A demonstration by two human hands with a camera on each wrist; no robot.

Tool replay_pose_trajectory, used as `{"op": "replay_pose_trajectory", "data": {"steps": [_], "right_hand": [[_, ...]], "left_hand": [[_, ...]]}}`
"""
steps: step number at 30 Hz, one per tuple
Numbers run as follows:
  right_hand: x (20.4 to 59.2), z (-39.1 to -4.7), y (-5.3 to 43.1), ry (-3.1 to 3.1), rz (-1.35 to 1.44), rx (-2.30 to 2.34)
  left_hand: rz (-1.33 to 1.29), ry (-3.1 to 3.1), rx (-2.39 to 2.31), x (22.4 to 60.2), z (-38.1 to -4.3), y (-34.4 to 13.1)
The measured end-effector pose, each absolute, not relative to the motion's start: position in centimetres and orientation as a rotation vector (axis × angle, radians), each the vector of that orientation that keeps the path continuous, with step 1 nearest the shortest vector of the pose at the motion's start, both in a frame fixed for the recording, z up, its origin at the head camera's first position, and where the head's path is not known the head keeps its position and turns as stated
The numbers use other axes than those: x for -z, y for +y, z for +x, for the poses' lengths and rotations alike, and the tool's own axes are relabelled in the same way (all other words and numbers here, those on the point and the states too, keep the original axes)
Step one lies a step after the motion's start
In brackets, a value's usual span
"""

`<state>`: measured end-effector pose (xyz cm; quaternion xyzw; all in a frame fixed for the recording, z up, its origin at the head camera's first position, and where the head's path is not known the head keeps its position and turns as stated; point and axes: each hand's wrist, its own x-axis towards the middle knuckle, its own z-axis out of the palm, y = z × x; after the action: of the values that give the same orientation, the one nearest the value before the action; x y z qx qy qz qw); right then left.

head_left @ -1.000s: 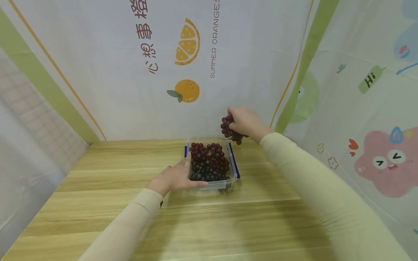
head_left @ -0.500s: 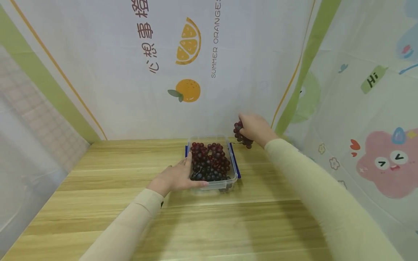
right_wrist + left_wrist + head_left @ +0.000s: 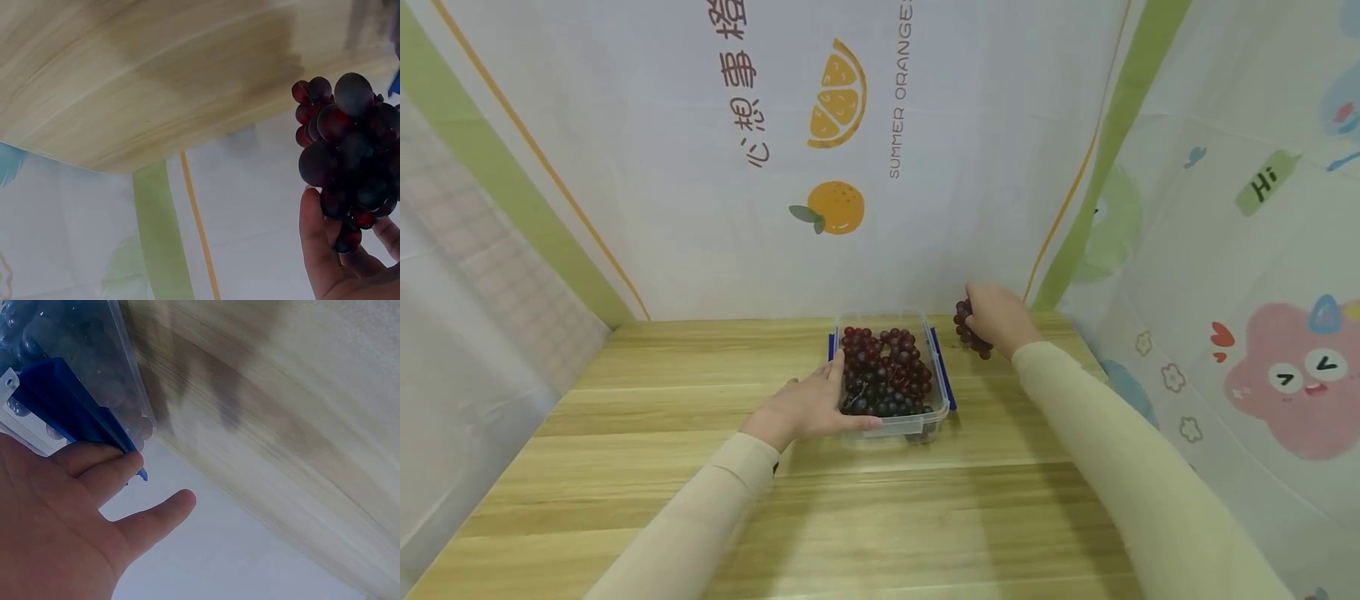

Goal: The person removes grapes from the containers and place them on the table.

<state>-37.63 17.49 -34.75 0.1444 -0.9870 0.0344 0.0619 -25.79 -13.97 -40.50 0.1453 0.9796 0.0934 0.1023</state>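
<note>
A clear plastic container point(image 3: 934, 354) with blue side latches point(image 3: 943, 371) stands on the table, holding dark red and black grapes point(image 3: 887, 375). My left hand point(image 3: 805, 408) rests against its left front corner, thumb along the front rim. In the left wrist view its fingers point(image 3: 112, 478) lie nearly straight against a blue latch point(image 3: 69, 406). To the right of the container my right hand point(image 3: 998, 315) holds a bunch of dark red grapes point(image 3: 356, 150) just above the table. The right wrist view shows fingers and thumb round the bunch's lower end.
The wood-grain table point(image 3: 880, 517) ends at a white cloth backdrop point(image 3: 700, 250) printed with oranges. At the right hangs another cloth point(image 3: 1195, 275) with cartoon prints. A pale cloth point(image 3: 467, 333) hangs along the left side.
My right hand has moved right and down with the bunch of grapes, away from the container toward the table. The left hand has stayed at the container's corner.
</note>
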Motion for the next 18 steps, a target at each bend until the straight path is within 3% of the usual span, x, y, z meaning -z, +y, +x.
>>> {"op": "replay_pose_trajectory", "data": {"steps": [18], "right_hand": [[38.1, -37.3, 17.4, -3.015, 0.547, 0.078]], "left_hand": [[0.419, 2.9, -0.268, 40.6, -25.8, -14.0]]}}
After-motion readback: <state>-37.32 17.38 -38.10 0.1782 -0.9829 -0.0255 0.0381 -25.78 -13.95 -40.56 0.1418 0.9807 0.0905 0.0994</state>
